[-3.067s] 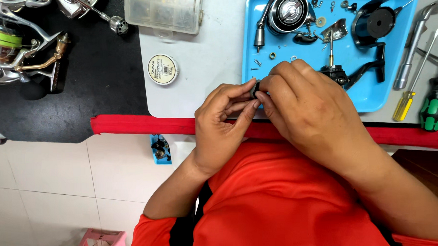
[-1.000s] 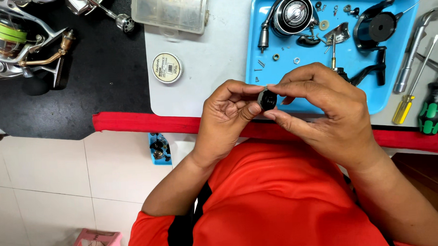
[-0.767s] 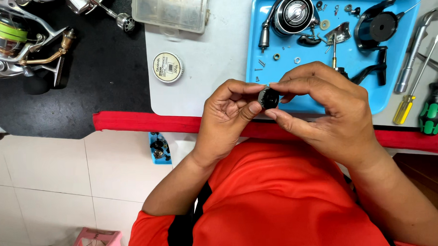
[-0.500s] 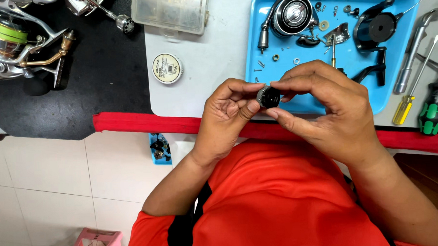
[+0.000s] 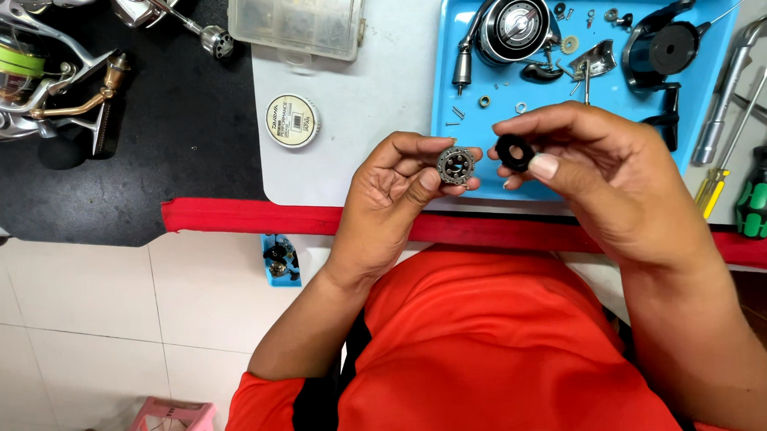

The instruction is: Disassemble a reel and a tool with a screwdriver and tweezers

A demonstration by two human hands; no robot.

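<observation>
My left hand (image 5: pixel 396 198) pinches a small round metal bearing-like part (image 5: pixel 456 164) between thumb and fingers. My right hand (image 5: pixel 607 178) holds a small black ring (image 5: pixel 515 151) at its fingertips, just right of the metal part; the two pieces are apart. Both hands hover over the near edge of a blue tray (image 5: pixel 474 127). In the tray lie a silver-and-black reel spool (image 5: pixel 517 25), a black reel body (image 5: pixel 662 53), and several tiny washers and screws.
A clear plastic parts box (image 5: pixel 298 21) and a small round white tin (image 5: pixel 291 121) sit on the grey mat. A whole fishing reel (image 5: pixel 22 84) lies on the black mat at left. Screwdrivers and a wrench (image 5: pixel 736 101) lie right of the tray. A red edge (image 5: pixel 230 217) borders the table.
The black ring and the metal part were held together as one piece; now they are separated, my right hand holding the ring and my left the metal part.
</observation>
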